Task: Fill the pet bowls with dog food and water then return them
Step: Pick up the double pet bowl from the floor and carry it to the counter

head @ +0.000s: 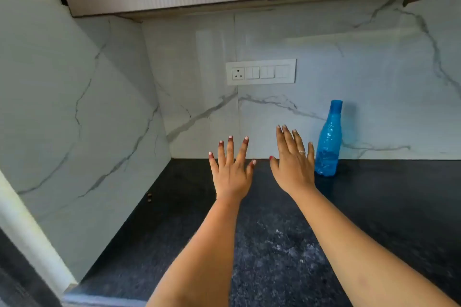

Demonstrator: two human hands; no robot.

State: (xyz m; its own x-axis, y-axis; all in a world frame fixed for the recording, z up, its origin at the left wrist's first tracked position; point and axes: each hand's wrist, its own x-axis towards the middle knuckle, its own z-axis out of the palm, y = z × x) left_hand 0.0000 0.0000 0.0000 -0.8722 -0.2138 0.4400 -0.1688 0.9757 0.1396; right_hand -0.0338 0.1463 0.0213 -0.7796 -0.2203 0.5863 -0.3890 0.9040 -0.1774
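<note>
Two empty hands, left (pixel 230 173) & right (pixel 294 169), beside blue bottle (pixel 328 142).

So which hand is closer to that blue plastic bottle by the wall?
The right hand. It hovers open just left of the blue plastic bottle, almost touching it. The left hand is farther left, beyond the right one, also spread open.

bottle (pixel 327 142) upright on counter (pixel 386 207) by back wall, right of 2 hands; switch panel (pixel 261 72) on wall above.
</note>
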